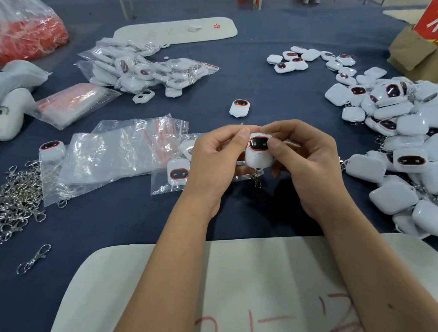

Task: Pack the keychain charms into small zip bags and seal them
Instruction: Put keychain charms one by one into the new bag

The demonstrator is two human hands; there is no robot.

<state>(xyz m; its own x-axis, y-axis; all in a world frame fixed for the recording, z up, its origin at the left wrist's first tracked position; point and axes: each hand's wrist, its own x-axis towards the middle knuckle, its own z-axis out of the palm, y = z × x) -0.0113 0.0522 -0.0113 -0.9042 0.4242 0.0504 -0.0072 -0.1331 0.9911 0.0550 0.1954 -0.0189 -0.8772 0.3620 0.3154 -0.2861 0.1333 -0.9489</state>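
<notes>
A dark blue cloth [268,85] covers the whole worktable, with a pale board [227,287] scrawled in red lying at the near edge under the person's forearms and a second, longer pale board [177,29] at the far side. Folding-table legs and a bit of floor show beyond it. At far right stands a cardboard box [423,61] with a red sign bearing white characters.

To the right spreads a heap of loose charms [412,147], glossy white, rounded-square shells, some face down. At far left sits a big clear sack of red-edged bags [19,29]; nearer lie flat, crinkly zip bags [112,153] with red seal strips, and a pile of already bagged charms [146,70]. Silvery lobster clasps [16,200] tangle at near left (a few strays lie closer still).

In the middle, above the cloth, the left hand [213,162] and the right hand [306,166] both pinch one keychain charm [258,152] between thumbs and fingers. It is white and pebble-smooth, with a black oval screen ringed in red, and a small metal clasp dangles beneath it.
</notes>
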